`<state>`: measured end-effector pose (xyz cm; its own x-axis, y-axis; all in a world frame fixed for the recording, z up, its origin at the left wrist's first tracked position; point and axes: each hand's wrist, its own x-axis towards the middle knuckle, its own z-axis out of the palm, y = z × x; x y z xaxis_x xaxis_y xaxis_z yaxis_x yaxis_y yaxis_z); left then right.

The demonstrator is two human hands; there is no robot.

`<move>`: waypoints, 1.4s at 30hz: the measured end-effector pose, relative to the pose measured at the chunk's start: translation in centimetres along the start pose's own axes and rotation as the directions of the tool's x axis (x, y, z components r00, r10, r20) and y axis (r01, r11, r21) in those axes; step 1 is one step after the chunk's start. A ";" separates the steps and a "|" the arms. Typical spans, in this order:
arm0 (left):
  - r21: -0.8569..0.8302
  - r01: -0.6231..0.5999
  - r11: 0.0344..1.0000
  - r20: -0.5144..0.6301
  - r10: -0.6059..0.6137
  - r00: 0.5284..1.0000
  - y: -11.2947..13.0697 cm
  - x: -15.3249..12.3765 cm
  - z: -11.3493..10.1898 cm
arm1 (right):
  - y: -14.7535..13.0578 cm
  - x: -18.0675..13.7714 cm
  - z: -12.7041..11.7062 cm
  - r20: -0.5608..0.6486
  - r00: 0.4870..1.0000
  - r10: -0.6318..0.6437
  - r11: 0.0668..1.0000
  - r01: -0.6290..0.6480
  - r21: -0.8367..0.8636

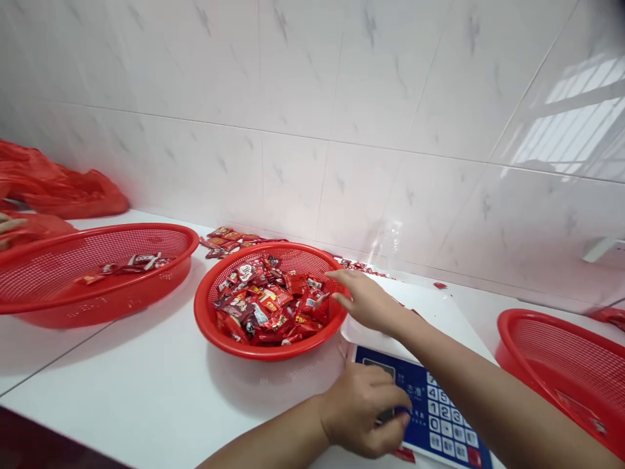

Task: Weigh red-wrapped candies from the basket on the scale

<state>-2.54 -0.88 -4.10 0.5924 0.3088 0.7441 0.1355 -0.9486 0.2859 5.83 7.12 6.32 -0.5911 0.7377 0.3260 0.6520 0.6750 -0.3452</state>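
A round red basket (215,332) in the middle of the white table holds a heap of small red wrapped candies (268,303). My right hand (371,303) reaches over the basket's right rim, with the index finger stretched out over the candies, the thumb apart and nothing in it. Lower down, my left hand (361,410) rests with curled fingers on the blue keypad panel of a weighing scale (444,423). What lies under those fingers is hidden. The scale's white pan (439,312) is under my right forearm.
A larger red basket (97,299) with a few candies stands at the left, another red basket (551,352) at the right edge. Red plastic bags (53,189) and another person's fingers (7,228) are far left. Loose candies (229,238) lie along the tiled wall.
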 end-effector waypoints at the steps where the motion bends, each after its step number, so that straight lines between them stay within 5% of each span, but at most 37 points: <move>1: 0.006 -0.023 1.000 0.014 0.023 1.000 0.0 -0.1 0.1 | -0.5 0.6 0.4 0.075 0.997 -0.034 0.999 0.036 -0.024; 6: 0.061 -0.070 0.996 0.132 0.061 0.989 -0.2 -0.7 0.8 | -3.1 2.9 3.2 0.378 0.918 -0.124 0.990 0.138 -0.011; 12: 0.057 -0.064 0.996 0.118 0.057 0.991 -0.6 -1.0 1.4 | -3.5 4.8 6.0 0.548 0.837 0.003 0.998 0.033 -0.057; 21: 0.056 -0.089 0.994 0.088 0.084 0.993 0.1 -0.6 1.4 | -1.6 4.8 6.7 0.408 0.905 0.122 0.992 -0.094 -0.088; 27: 0.038 -0.020 0.999 0.110 0.016 0.994 -0.1 -1.0 1.7 | -1.2 4.8 7.0 0.455 0.890 0.041 0.994 -0.082 0.071; 37: -0.006 -0.049 0.999 0.081 0.049 0.995 -0.3 -0.8 1.2 | -5.0 5.4 7.1 0.495 0.855 -0.155 0.955 0.001 0.297; 42: -0.039 -0.067 0.997 0.052 0.069 0.996 0.0 -0.3 0.9 | -4.2 5.1 6.9 0.384 0.920 -0.080 0.947 -0.050 0.319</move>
<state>-2.03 -1.00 -4.87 0.6411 0.2387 0.7294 0.0641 -0.9637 0.2590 -3.14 8.12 3.38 -0.7782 0.6279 -0.0099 0.4957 0.6045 -0.6236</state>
